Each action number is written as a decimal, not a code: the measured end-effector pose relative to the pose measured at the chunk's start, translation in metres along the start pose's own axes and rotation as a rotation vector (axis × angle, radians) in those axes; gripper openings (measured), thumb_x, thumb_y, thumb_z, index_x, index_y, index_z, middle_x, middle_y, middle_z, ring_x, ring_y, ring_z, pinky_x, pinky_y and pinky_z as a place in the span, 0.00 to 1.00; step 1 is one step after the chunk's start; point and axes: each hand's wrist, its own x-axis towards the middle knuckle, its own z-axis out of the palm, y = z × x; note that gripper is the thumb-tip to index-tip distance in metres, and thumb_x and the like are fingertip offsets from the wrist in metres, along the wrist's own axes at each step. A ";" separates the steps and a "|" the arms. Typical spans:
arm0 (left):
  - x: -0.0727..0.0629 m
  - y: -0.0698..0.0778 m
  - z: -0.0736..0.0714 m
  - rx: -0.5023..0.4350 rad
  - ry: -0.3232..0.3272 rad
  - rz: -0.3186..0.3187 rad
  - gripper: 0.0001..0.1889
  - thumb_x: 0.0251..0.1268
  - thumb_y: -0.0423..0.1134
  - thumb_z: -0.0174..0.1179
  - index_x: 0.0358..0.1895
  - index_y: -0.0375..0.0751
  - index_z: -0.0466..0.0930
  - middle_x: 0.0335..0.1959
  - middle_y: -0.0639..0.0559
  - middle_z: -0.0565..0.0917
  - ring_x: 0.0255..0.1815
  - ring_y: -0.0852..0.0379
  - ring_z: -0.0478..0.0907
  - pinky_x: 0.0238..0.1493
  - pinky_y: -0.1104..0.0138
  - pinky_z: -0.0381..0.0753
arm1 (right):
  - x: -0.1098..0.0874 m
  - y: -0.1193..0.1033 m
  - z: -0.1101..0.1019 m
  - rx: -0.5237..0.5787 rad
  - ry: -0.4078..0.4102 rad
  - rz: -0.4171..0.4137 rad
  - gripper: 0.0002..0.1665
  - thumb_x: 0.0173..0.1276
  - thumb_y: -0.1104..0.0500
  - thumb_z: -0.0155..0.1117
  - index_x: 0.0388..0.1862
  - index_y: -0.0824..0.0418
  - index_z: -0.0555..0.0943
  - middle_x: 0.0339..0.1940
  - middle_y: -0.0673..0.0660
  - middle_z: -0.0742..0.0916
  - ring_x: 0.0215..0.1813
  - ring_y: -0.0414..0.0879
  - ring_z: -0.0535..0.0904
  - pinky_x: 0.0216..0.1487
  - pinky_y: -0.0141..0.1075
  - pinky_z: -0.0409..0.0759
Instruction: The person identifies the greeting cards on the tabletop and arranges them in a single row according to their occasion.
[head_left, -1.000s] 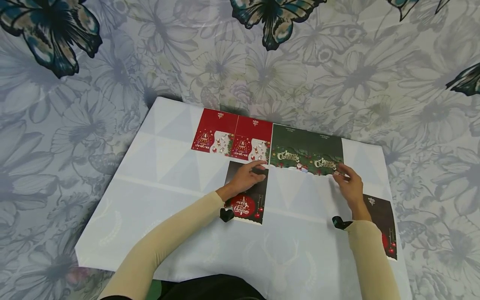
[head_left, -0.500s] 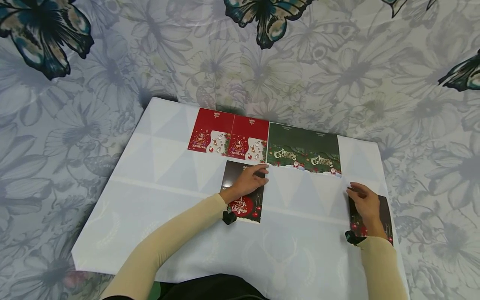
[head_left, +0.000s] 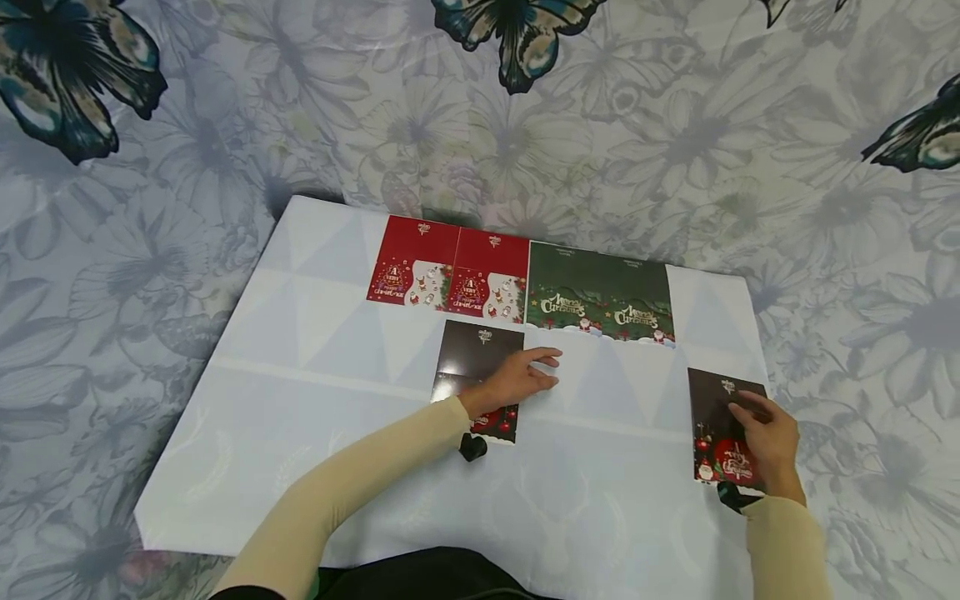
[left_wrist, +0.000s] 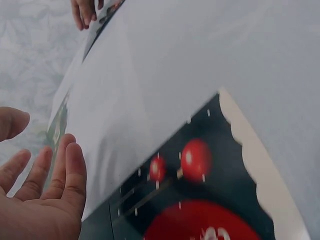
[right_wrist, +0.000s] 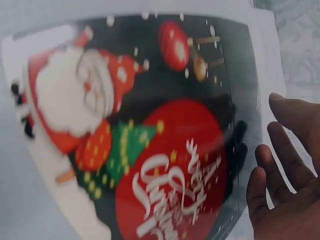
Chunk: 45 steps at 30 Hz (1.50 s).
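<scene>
In the head view my left hand [head_left: 517,379] reaches across a dark Christmas card [head_left: 480,350], fingers extended past its right edge and holding nothing. The left wrist view shows this hand [left_wrist: 50,190] palm up beside the card [left_wrist: 200,165] with red baubles. My right hand [head_left: 772,437] is over a second dark Christmas card [head_left: 712,417] at the table's right side. In the right wrist view that card [right_wrist: 170,135] carries a Santa and a red circle. My right fingers [right_wrist: 287,167] are spread and loosely bent near its edge; contact is unclear.
Two red Christmas cards [head_left: 446,271] and a pair of green Christmas cards [head_left: 600,292] lie in a row along the far edge of the pale tablecloth [head_left: 337,367]. Beyond it hangs or spreads a floral cloth [head_left: 420,108] with butterflies.
My right hand has left the green cards and moved right and nearer, onto the right dark card. My left hand has shifted slightly right and nearer. The head view has shifted a little.
</scene>
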 end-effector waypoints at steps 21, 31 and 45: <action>0.009 0.007 0.037 -0.035 -0.111 0.030 0.27 0.71 0.36 0.62 0.72 0.43 0.71 0.65 0.42 0.78 0.58 0.47 0.82 0.48 0.65 0.80 | -0.010 0.021 -0.011 -0.068 0.059 0.125 0.29 0.73 0.52 0.63 0.70 0.60 0.75 0.65 0.66 0.76 0.45 0.44 0.69 0.32 0.27 0.68; 0.009 0.007 0.048 -0.034 -0.138 0.047 0.27 0.71 0.36 0.61 0.72 0.42 0.71 0.64 0.40 0.78 0.58 0.45 0.82 0.48 0.66 0.80 | -0.009 0.020 -0.011 -0.033 0.026 0.136 0.29 0.73 0.54 0.63 0.71 0.58 0.74 0.73 0.67 0.73 0.40 0.24 0.68 0.31 0.18 0.67; 0.013 0.006 0.052 -0.015 -0.168 0.059 0.27 0.72 0.36 0.61 0.72 0.43 0.71 0.64 0.40 0.79 0.57 0.45 0.83 0.45 0.67 0.79 | -0.013 0.035 -0.025 0.288 -0.031 0.284 0.32 0.69 0.57 0.68 0.72 0.48 0.74 0.64 0.45 0.80 0.55 0.37 0.77 0.46 0.23 0.77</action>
